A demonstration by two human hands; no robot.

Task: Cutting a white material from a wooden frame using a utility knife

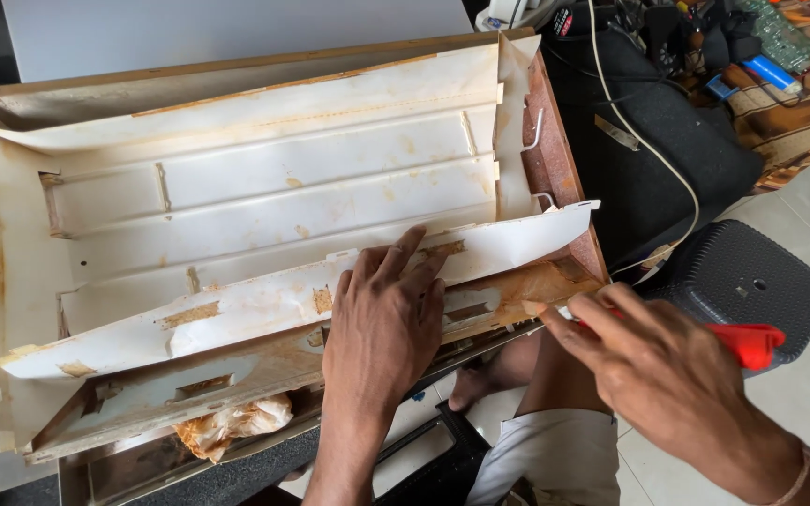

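Observation:
A large white panel [264, 178], stained and rusty at its edges, lies tilted in front of me. Its near lip is a peeling white strip [236, 309] over a rusted metal frame [536, 281]. My left hand [382, 319] presses flat on that strip near its middle, fingers spread. To the right, my right hand [649, 361] grips a red-handled tool [747, 342], whose tip touches the rusty near-right corner of the panel. The tool's blade is mostly hidden by my fingers.
A crumpled brownish wad [236, 422] sits under the panel's near edge. A dark plastic stool [752, 281] stands at right on pale floor tiles. A black bag with a white cable [649, 150] and cluttered electronics [771, 37] lie behind. My knee is below.

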